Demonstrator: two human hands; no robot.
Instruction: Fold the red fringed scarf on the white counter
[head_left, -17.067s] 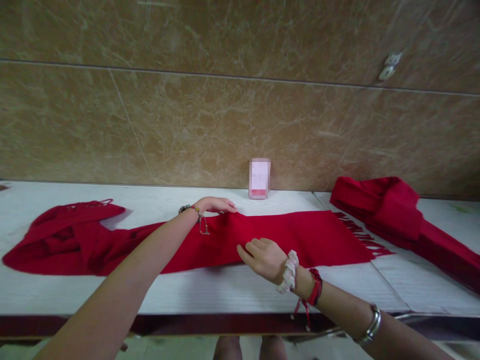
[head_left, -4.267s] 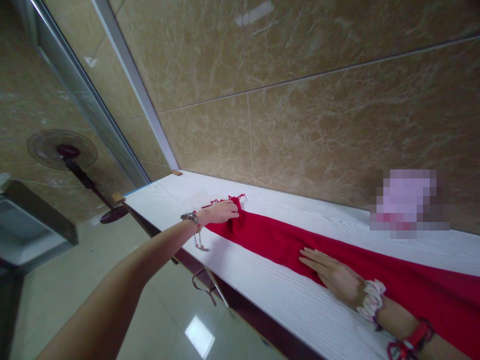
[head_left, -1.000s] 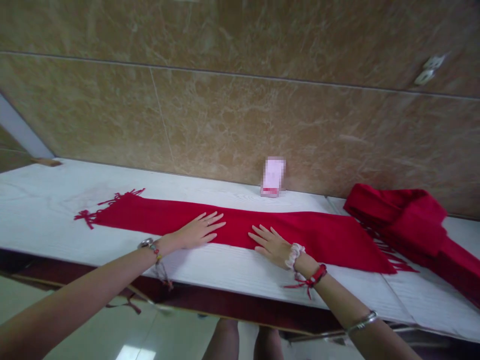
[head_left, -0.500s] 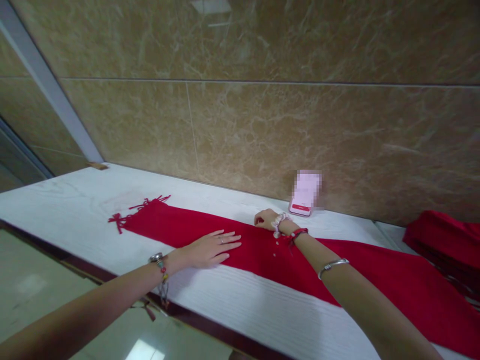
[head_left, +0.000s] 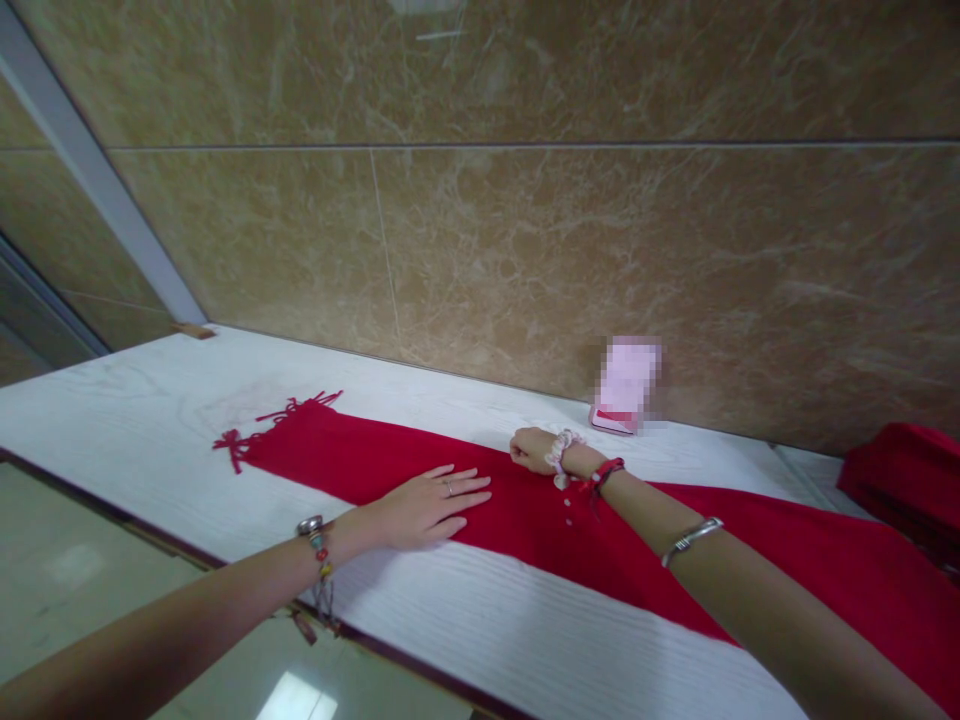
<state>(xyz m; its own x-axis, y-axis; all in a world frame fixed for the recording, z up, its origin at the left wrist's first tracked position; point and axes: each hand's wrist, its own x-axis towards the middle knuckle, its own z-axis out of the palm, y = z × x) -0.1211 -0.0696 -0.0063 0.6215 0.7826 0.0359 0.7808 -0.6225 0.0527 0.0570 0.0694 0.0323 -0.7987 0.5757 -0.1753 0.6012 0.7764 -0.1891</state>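
Observation:
A long red scarf (head_left: 360,462) with a tasselled left end lies flat along the white table (head_left: 150,420). My left hand (head_left: 427,503) rests palm down on the scarf's near edge, fingers stretched out flat. My right hand (head_left: 531,449) reaches across to the scarf's far edge, with its fingers curled down onto the cloth; what they pinch is hard to make out. A scrunchie, a red cord and a bangle sit on my right wrist and forearm.
A small pink box (head_left: 626,395) leans against the brown marble wall (head_left: 525,230) just behind my right hand. A second red scarf (head_left: 900,480) lies bunched at the far right. The table's dark front edge (head_left: 150,535) drops to a glossy floor.
My right hand moved from the scarf's near side to its far edge and curled. My left hand stayed flat on the scarf. The view swung left.

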